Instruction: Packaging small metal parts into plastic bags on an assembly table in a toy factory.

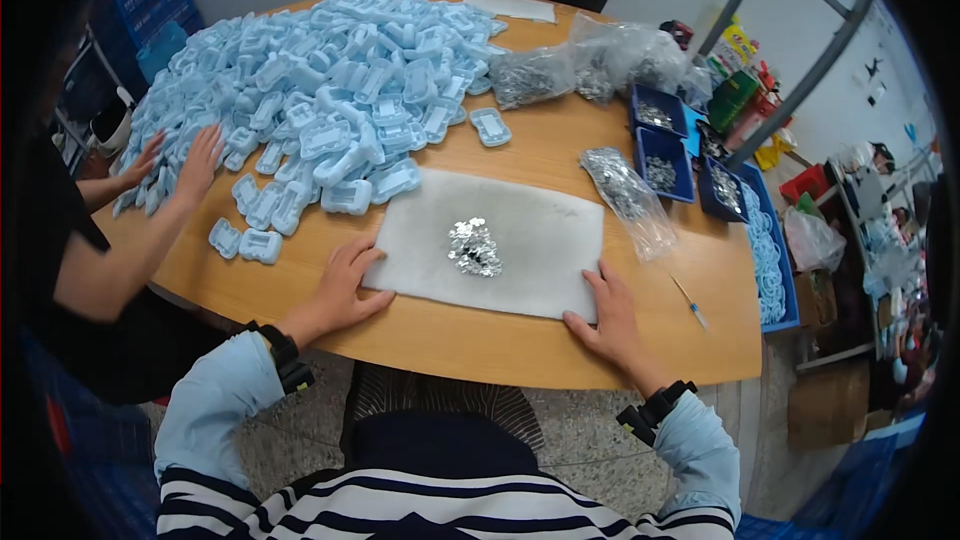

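Note:
A white foam pad (530, 225) lies on the wooden table (470, 335) in front of me. A small heap of shiny metal parts (474, 247) sits at the pad's middle. My left hand (342, 285) rests flat on the pad's left edge, fingers spread. My right hand (606, 315) presses on the pad's near right corner. Neither hand holds anything. A big pile of light blue plastic shells (330, 70) covers the table's far left.
Another person's hands (175, 168) reach into the blue pile from the left. Clear bags of metal parts (628, 198) and blue bins (662, 162) stand at right. A small blue-tipped tool (690, 303) lies near the right edge. A further person stands beyond the table.

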Action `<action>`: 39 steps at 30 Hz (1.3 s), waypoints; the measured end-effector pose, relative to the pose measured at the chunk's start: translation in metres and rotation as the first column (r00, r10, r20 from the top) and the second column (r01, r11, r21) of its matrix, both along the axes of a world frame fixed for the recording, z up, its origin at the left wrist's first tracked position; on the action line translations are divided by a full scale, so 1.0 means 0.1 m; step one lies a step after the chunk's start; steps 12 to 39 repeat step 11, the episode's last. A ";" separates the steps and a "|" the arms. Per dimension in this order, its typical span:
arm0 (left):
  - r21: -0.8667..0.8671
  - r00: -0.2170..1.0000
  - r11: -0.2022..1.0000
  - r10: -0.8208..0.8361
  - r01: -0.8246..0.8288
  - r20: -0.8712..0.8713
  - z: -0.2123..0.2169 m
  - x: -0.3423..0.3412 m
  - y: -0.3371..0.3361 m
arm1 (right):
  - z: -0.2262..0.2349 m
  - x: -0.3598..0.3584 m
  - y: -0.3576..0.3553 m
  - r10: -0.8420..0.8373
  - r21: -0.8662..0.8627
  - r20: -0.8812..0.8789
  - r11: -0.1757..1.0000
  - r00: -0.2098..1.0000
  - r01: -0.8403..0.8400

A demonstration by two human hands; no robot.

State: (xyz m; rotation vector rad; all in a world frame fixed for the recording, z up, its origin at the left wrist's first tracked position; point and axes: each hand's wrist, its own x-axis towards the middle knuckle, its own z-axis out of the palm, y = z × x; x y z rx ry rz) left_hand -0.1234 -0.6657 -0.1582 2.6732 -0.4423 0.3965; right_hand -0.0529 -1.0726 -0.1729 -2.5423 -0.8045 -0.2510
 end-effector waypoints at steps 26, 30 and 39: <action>-0.044 0.999 0.998 0.039 -0.038 0.012 0.05 -0.46 -0.19 | 0.58 0.67 -0.62 -0.324 0.438 0.041 0.856 0.945 0.275; -0.044 0.999 0.998 0.039 -0.038 0.012 0.05 -0.46 -0.19 | 0.58 0.67 -0.62 -0.324 0.438 0.041 0.856 0.945 0.275; -0.044 0.999 0.998 0.039 -0.038 0.012 0.05 -0.46 -0.19 | 0.58 0.67 -0.62 -0.324 0.438 0.041 0.856 0.945 0.275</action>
